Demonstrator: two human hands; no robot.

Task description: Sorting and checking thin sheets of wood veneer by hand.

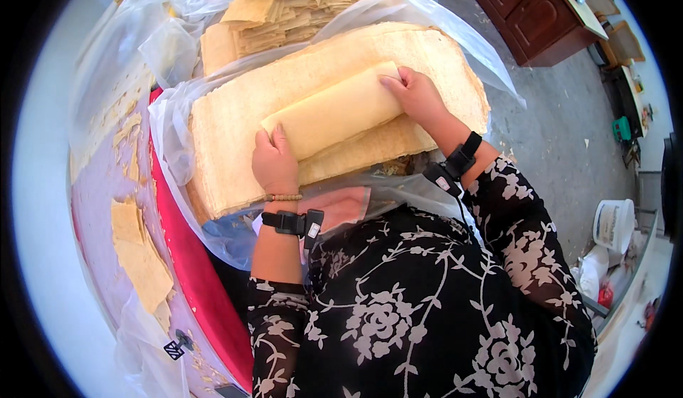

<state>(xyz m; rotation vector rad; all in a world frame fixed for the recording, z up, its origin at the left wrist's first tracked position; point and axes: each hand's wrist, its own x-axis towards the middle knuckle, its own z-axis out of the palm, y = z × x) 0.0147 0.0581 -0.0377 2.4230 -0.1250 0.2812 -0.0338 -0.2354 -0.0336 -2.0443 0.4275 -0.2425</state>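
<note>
Head view: folded sheet (334,111) lying on top of sheet stack (235,113), centred on stack, both wrapped loosely in clear plastic film (455,28). Left hand (274,160) pressed on near-left end of folded sheet, fingers curled over its edge, gripping it. Right hand (418,96) pressed on far-right end, fingers bent down onto the fold, holding that end flat. Long axis of folded sheet running from lower left to upper right in the picture, left end toward the person, right end away; fold line parallel to that axis. Step in hand, by judgement: folding or rolling one thin sheet lengthwise on the stack, fold partly made. Next move likely calls for even pressure from both ends along the axis, slow turn of the edge, no sharp creasing, since the sheet looks thin and brittle. Folded bundles (284,3) stacked beyond the stack, well apart from hands. Broken scraps (139,252) on pink table (96,184) at left. Red rim (188,256) just beside stack. Wooden cabinet (530,10) at upper right, on grey floor (562,128). White bucket (613,224) at right.
</note>
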